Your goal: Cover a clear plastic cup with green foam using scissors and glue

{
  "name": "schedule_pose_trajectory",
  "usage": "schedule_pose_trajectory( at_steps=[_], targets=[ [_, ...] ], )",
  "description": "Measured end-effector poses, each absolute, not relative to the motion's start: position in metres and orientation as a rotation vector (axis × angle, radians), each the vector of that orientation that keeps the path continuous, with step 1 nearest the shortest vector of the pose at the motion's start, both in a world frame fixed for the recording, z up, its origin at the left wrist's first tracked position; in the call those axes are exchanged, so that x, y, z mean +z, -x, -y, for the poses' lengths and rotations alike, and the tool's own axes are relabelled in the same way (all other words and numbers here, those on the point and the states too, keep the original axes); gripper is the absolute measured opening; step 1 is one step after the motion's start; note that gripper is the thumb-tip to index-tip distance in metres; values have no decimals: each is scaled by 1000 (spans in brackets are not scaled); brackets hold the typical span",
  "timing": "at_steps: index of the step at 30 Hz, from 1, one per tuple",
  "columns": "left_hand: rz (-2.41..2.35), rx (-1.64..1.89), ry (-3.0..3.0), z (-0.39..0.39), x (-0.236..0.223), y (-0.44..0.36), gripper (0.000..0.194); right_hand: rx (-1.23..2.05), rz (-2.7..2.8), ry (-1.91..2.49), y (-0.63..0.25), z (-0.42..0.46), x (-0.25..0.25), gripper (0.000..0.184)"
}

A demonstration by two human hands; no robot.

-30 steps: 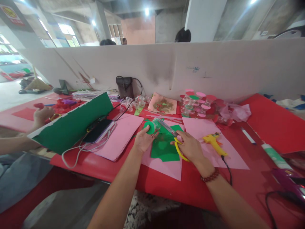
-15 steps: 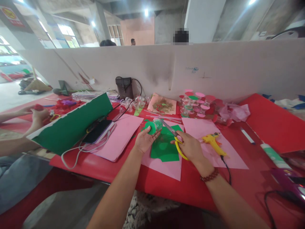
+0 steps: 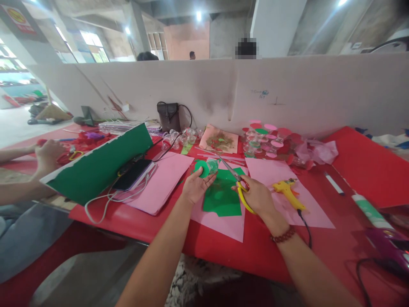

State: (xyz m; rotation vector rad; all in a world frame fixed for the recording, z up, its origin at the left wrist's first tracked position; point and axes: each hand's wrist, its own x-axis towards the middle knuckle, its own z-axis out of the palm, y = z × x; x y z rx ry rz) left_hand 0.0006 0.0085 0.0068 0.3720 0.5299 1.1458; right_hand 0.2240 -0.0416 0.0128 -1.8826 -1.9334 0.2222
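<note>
My left hand is closed around a small clear plastic cup with a round green disc on its end. The thumb rests on the disc, and the cup lies sideways, its far end towards the right. In my right hand is a pair of scissors with yellow handles, its blades pointing up and left beside the cup. Whether the blades touch the cup, I cannot tell. Below both hands, a cut green sheet lies on pink paper.
Several disc-topped plastic cups stand at the back, near loose clear ones. A yellow glue gun lies on pink paper to the right. A phone and an upright green board are left; beyond it, a co-worker's hands.
The scissors have drawn slightly right, away from the cup, and their blades look more apart. My left hand still holds the cup. The view has shifted slightly.
</note>
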Motion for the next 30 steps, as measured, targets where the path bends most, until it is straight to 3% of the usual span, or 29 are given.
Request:
schedule_pose_trajectory(
  at_steps=[10, 17, 30],
  targets=[
    [-570, 1198, -342, -8, 11, -1, 37, 285, 1967, 2037, -225, 39, 8, 40],
    [-612, 1102, -359, -7, 12, 2, 55, 267, 2180, 1915, -223, 39, 10, 43],
    [-760, 1060, -514, -8, 9, -5, 35, -27, 2377, 2045, -220, 51, 26, 46]
  ],
)
